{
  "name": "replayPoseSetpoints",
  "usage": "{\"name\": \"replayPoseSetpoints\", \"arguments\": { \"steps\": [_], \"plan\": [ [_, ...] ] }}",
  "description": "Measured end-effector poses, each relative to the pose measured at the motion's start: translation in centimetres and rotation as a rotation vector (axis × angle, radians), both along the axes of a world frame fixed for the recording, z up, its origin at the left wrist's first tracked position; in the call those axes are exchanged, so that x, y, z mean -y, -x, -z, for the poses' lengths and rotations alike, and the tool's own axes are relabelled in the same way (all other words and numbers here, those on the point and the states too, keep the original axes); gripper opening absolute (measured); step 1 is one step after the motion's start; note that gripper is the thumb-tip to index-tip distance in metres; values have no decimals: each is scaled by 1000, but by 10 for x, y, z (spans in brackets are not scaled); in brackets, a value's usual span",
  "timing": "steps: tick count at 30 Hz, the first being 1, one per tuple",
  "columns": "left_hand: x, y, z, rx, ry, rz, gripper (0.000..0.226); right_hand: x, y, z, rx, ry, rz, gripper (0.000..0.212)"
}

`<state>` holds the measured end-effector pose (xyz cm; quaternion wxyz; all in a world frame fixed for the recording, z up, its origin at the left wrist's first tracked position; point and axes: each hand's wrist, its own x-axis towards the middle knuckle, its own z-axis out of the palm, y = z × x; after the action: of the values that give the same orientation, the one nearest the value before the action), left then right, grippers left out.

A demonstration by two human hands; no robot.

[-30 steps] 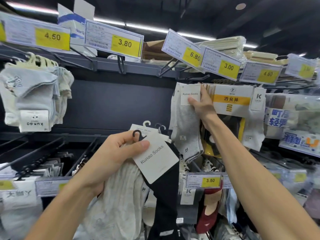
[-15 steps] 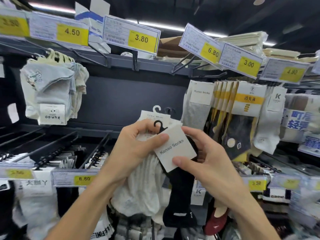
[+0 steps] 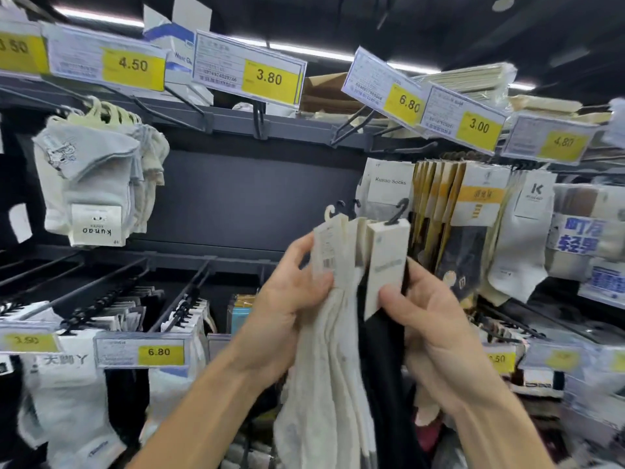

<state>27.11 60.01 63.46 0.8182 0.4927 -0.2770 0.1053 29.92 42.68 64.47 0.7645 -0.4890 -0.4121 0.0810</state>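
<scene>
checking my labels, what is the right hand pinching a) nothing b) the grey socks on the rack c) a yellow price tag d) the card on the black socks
d: the right hand pinches the white card on the black socks, while the left hand holds the cream socks.

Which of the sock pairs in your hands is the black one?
The black pair pinched by the right hand, hanging under the rightmost card; the left hand holds cream-white pairs.

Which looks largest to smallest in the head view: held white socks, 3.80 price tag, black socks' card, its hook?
1. white socks
2. 3.80 price tag
3. black socks' card
4. hook
The tag hangs farther away, so its real rank is unsure.
</scene>
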Motion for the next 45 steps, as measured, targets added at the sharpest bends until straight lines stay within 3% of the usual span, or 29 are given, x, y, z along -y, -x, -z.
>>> {"name": "replayPoseSetpoints", "arguments": {
  "steps": [4,8,14,29,31,35,39,45],
  "plan": [
    [15,1,-1,-115,-28,-42,30,-12,7,-2,75,25,155,37],
    [4,13,-9,-152,12,249,55,-11,2,-1,56,15,290,24],
    [0,8,-2,-197,87,18,48,-7,-1,-4,-19,-114,339,20],
    [12,2,-5,-12,150,-237,35,-11,-2,3,96,66,412,21],
    [13,0,-2,-6,154,-279,34,-10,-6,2,61,0,421,19],
    [4,1,1,-50,126,-395,34,5,-47,-14,-112,-219,652,19],
    [0,3,6,-88,91,-388,37,7,-105,-47,-7,-125,927,27],
    [5,2,10,-108,59,-366,40,-3,-154,-71,114,-75,891,35]
  ]
}}
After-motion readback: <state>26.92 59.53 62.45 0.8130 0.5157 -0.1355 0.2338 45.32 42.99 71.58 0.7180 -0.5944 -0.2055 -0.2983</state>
